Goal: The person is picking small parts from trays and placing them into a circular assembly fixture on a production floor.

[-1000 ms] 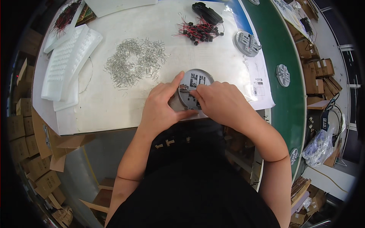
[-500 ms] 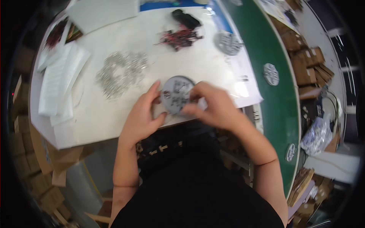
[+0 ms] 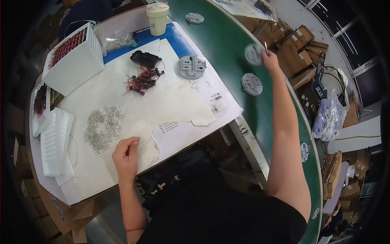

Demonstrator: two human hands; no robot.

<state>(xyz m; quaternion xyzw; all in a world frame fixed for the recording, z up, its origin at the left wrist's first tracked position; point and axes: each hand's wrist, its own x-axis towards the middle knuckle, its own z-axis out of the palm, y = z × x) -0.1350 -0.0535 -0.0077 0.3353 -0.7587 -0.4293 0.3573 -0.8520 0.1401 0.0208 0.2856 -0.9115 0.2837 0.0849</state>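
Note:
My right hand (image 3: 270,62) reaches far out over the green belt at the right. Its fingers are at the rim of a round grey disc (image 3: 253,54), which is smeared by motion. A thin pale sliver sticks up beside the fingertips; what it is I cannot tell. My left hand (image 3: 126,157) rests by the front edge of the white work table, fingers curled in and thumb close to them, with nothing visible in it. Close by lies a loose ring-shaped pile of thin silvery wire pieces (image 3: 104,128). Another grey disc (image 3: 191,67) with raised blocks sits on the table's right side.
More grey discs (image 3: 252,83) lie along the belt (image 3: 227,53). Red and black wired parts (image 3: 144,80) and a black object (image 3: 145,59) lie mid-table. A cream cup (image 3: 157,20), a white foam stack (image 3: 75,61) and foam trays (image 3: 56,142) stand around the edges.
The disc between my hands is gone from the table's front; my right hand has swung out right over the belt with a disc. My left hand's fingers have curled. The view has shifted.

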